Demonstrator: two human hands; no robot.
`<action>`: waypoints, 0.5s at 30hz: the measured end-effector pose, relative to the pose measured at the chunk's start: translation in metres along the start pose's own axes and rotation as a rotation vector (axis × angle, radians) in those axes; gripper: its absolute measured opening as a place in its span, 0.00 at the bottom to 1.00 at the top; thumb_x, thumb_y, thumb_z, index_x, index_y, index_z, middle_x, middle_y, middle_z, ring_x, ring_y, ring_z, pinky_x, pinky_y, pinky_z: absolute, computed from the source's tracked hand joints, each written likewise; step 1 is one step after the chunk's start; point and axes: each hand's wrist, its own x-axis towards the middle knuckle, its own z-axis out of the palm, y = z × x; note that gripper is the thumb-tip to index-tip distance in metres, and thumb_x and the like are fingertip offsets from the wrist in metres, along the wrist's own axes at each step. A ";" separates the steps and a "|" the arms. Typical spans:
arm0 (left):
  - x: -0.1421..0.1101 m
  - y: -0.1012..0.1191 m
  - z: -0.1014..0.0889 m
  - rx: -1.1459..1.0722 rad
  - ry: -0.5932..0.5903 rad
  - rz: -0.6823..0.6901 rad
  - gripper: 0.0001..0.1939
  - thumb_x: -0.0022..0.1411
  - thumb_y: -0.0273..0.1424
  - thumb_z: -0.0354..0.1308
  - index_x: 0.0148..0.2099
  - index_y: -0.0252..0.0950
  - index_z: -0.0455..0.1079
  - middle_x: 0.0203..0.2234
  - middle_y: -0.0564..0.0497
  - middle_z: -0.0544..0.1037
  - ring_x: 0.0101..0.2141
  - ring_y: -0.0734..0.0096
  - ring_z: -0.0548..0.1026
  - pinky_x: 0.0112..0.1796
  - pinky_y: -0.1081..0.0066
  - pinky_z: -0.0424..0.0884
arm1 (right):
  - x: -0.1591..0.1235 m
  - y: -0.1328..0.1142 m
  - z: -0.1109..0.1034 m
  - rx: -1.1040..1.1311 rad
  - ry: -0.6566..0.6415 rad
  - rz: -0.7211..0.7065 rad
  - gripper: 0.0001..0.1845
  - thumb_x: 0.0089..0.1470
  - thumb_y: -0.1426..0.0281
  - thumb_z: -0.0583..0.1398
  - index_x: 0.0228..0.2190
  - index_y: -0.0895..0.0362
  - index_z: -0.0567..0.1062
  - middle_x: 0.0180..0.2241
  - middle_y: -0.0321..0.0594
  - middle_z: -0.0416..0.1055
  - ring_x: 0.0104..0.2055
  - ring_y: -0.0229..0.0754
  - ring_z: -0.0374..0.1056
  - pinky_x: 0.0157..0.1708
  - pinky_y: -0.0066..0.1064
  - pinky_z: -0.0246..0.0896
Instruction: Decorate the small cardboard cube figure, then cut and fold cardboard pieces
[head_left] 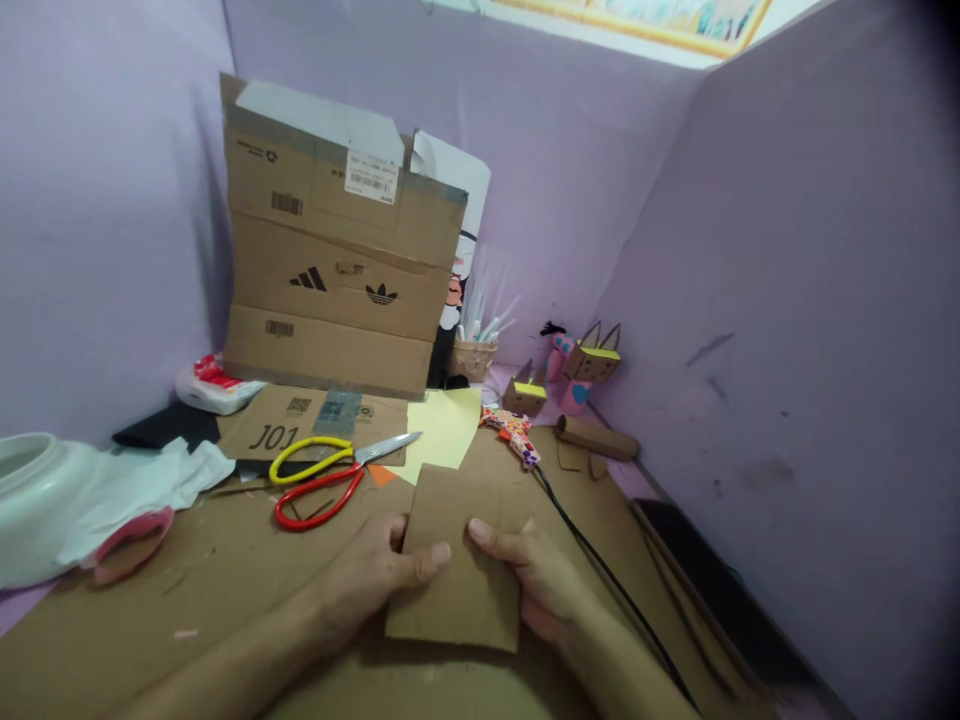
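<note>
A brown cardboard piece (457, 520) is held low in the middle of the view, over a cardboard-covered table (150, 620). My left hand (375, 575) grips its left edge, thumb on top and fingers underneath. My right hand (536, 575) grips its right side the same way, thumb lying across the face. Just beyond my left hand lie scissors (322, 475) with one yellow and one red handle, blades pointing right.
A large cardboard shoe box (337, 260) stands against the purple back wall. A patterned glue gun (514, 432) with a black cord (600, 570) lies beyond my right hand. Small cardboard figures (589, 362), a basket of sticks (472, 355), yellow paper (446, 430), and white plastic (90, 490) surround the work area.
</note>
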 end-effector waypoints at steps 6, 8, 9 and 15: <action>0.013 -0.014 0.001 -0.118 0.127 -0.066 0.27 0.34 0.35 0.71 0.39 0.31 0.71 0.27 0.47 0.80 0.31 0.58 0.77 0.36 0.64 0.72 | 0.013 0.003 -0.001 -0.129 0.190 -0.036 0.23 0.35 0.54 0.67 0.27 0.61 0.74 0.26 0.45 0.77 0.30 0.47 0.73 0.32 0.37 0.67; 0.014 -0.012 0.001 -0.120 0.125 -0.081 0.26 0.34 0.33 0.70 0.39 0.31 0.71 0.27 0.47 0.80 0.31 0.58 0.78 0.35 0.64 0.72 | 0.018 0.004 -0.005 -0.184 0.242 -0.107 0.24 0.34 0.51 0.66 0.23 0.60 0.73 0.22 0.43 0.75 0.26 0.46 0.71 0.30 0.35 0.66; 0.013 -0.012 0.001 -0.106 0.125 -0.085 0.25 0.34 0.34 0.70 0.38 0.31 0.71 0.25 0.47 0.80 0.30 0.58 0.77 0.33 0.65 0.72 | 0.020 0.005 -0.007 -0.201 0.261 -0.138 0.24 0.33 0.50 0.66 0.22 0.59 0.72 0.21 0.41 0.75 0.24 0.44 0.70 0.28 0.34 0.65; 0.014 -0.009 0.001 -0.032 0.141 -0.089 0.24 0.37 0.37 0.68 0.37 0.30 0.70 0.22 0.49 0.79 0.25 0.63 0.76 0.28 0.68 0.71 | 0.023 0.007 -0.011 -0.329 0.338 -0.229 0.24 0.34 0.49 0.64 0.18 0.59 0.69 0.16 0.35 0.67 0.18 0.37 0.61 0.21 0.28 0.56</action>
